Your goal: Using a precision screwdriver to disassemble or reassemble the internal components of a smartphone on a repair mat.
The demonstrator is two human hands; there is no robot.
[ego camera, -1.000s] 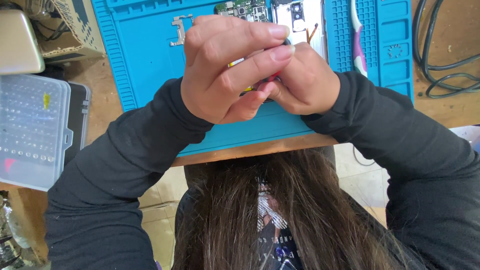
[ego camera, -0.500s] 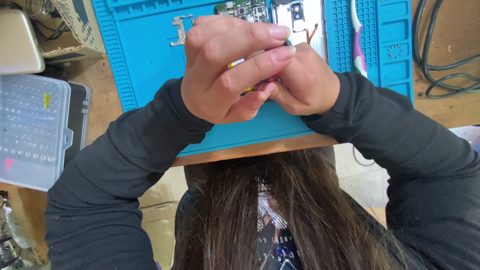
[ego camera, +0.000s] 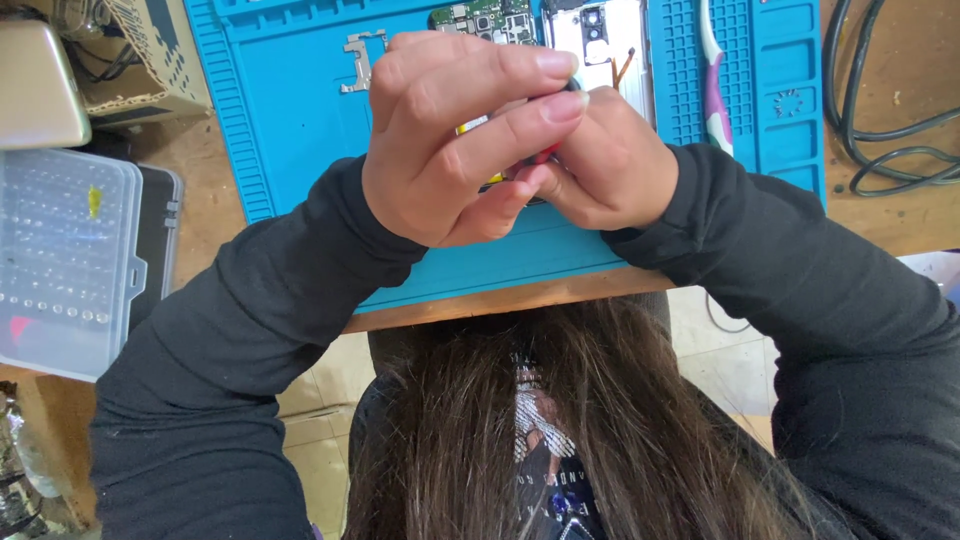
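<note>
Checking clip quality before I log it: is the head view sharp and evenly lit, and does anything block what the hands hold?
Head view: sharp, soft even light, no glare on the blue mat; left hand and right hand hide most of the small red-and-yellow object; hair fills the lower frame.

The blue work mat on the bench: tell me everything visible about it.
The blue work mat looks like soft silicone or rubber. It lies flat on the wooden bench, its near edge by the bench edge. Ribbed strips and small moulded compartments line its sides. On it rest a green circuit board, an opened white phone shell, a small metal bracket and a pink and white tool. Both hands, left hand and right hand, cover its middle.
</note>
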